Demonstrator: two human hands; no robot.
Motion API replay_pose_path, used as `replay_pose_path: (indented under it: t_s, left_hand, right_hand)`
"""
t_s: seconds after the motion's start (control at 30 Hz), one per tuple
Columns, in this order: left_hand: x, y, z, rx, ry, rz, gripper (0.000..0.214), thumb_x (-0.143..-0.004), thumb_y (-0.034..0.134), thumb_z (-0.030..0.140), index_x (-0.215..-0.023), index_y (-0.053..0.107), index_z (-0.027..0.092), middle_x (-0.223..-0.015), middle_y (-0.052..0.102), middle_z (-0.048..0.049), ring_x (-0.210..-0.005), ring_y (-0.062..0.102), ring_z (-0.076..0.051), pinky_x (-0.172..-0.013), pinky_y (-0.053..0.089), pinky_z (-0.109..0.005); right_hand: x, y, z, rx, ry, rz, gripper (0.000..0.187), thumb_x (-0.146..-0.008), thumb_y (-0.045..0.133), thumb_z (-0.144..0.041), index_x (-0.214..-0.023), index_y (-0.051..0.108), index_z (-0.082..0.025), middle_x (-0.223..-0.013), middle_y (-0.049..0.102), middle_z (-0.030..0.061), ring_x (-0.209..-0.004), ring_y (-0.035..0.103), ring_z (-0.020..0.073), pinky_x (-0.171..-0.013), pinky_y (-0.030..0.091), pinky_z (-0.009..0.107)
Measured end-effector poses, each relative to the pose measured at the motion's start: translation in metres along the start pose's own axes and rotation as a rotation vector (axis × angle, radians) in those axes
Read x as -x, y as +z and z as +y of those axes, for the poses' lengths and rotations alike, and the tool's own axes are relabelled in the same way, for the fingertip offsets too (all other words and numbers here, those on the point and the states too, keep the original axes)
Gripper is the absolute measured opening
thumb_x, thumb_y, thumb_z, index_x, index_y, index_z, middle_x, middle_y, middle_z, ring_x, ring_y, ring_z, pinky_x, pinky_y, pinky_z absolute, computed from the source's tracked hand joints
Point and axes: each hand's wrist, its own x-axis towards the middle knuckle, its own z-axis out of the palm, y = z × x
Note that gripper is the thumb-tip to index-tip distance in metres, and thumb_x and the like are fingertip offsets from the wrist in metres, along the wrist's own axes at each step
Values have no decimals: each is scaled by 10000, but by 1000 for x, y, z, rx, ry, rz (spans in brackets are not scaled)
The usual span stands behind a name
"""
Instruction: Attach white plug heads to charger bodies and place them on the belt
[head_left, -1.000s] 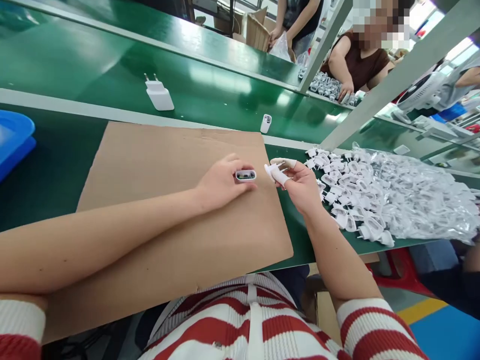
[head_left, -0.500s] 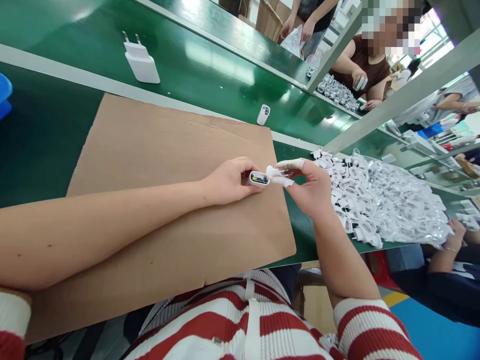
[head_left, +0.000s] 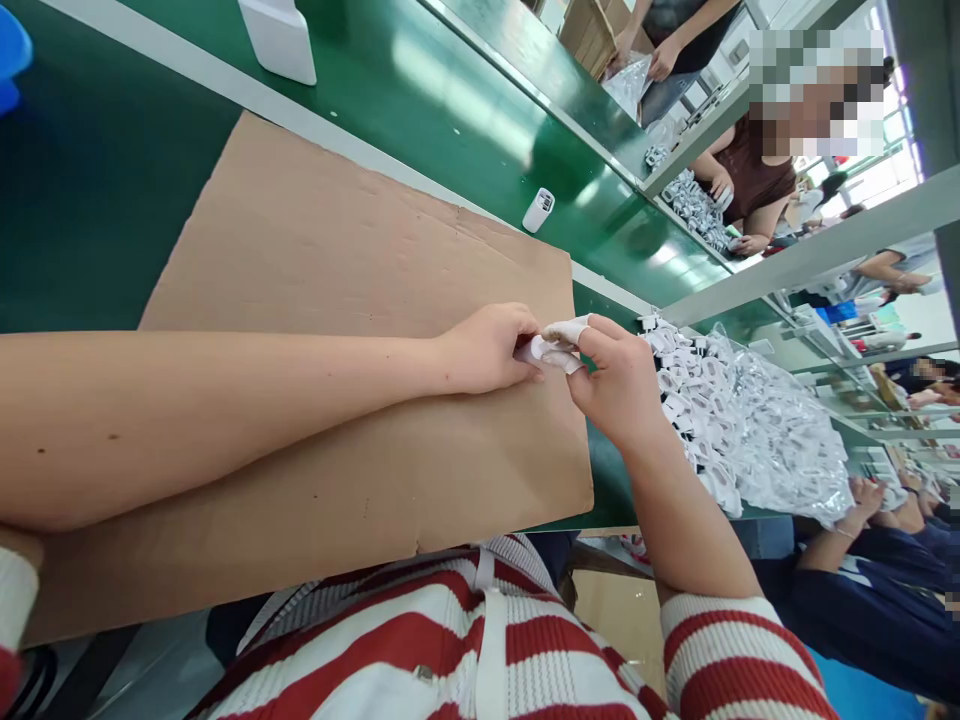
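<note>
My left hand [head_left: 491,348] is closed round a small white charger body, mostly hidden in the fingers, over the brown cardboard sheet [head_left: 330,300]. My right hand [head_left: 619,380], with white finger cots on thumb and forefinger, pinches a white plug cap [head_left: 541,351] and presses it against the end of the charger body. The two hands touch at that piece. A heap of white plug caps [head_left: 720,420] lies just right of my right hand.
A green conveyor belt [head_left: 450,110] runs behind the cardboard with a small white charger body [head_left: 538,210] and a finished white charger [head_left: 279,40] on it. A blue bin [head_left: 11,50] is at far left. Other people work at the back right and lower right.
My hands have come together: the plug cap, earlier held apart from the charger body, now sits against its open end. The view has tilted and shifted left.
</note>
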Motion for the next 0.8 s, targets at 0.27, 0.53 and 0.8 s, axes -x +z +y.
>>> replay_pose_path:
  t_s: [0.27,0.53,0.8]
  left_hand:
    - [-1,2,-3,-9,3,26,235,-736,782,385,-749,663,182,-829,601,-23,-774,584,-195,-676,446,-318]
    - [2,6,0,-43,-30,81,273,-754,788,413,-744,651,176,-824,621,-16,-764,604,-191,-679,458,-313]
    - [4,10,1,-38,-31,107,262,-744,788,396,-706,641,182,-805,608,-21,-768,591,-194,-685,440,-322]
  right_hand:
    - [-3,0,-1,61,33,-7,259,-820,549,-102,-926,758,-212,-778,641,34,-708,577,173,-603,350,275]
    - [-3,4,-3,122,16,-14,205,-773,529,-111,-784,704,-216,-761,622,31,-667,505,158,-578,272,279]
    - [-15,-2,-9,45,138,-68,124,-688,620,-106,-710,692,-205,-697,601,12,-623,474,149,-574,243,281]
